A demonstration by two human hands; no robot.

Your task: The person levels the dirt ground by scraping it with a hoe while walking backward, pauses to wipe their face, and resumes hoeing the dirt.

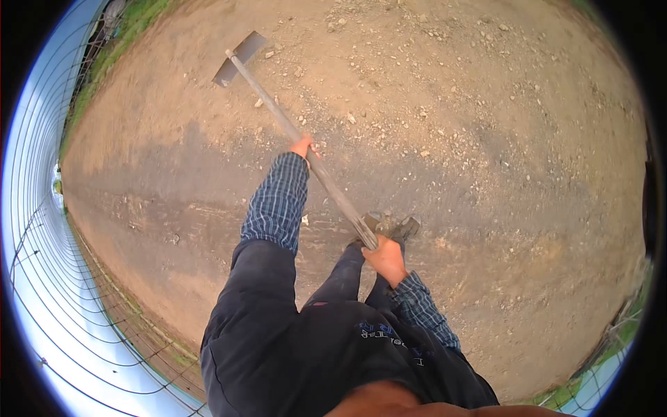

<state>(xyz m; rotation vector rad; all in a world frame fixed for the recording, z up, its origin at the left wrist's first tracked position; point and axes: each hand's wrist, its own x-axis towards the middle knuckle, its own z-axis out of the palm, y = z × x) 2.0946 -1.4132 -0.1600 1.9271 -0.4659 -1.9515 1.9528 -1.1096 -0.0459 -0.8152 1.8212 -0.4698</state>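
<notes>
A long-handled hoe (267, 101) with a wide, flat metal blade (240, 59) runs slantwise across the view, its blade out ahead to the left, at the ground. I cannot tell whether the blade touches the dirt. My left hand (303, 146) is wrapped round the wooden handle near its middle, arm stretched forward. Close to my body, my right hand (387, 260) grips the handle's near end. Both forearms wear checked sleeves.
Dry brown ground (417, 174) spreads all round, with loose stones and gravel (445, 90) mostly ahead and to the right. My dusty shoes (399, 225) stand just beyond the handle's near end. A wire fence (52, 278) curves along the left, with grass (132, 35) beside it.
</notes>
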